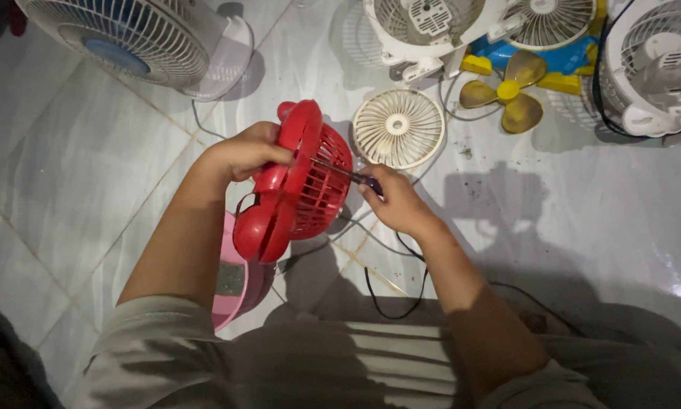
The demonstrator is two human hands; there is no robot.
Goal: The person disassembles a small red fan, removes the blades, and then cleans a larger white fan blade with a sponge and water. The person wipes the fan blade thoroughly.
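Holding a small red fan (299,182) above the tiled floor (75,174), the left hand (242,151) has its fingers wrapped round the rim. The right hand (393,201) pinches a screwdriver (352,178) — its tip is against the red grille. A cream grille (398,127) lies just beyond, yellow blades (507,95) farther right, white fans (651,60) along the top edge. A pink bowl (231,288) sits below the fan. Bare tiles open out to the left — a black cord (393,303) trails near the knees.
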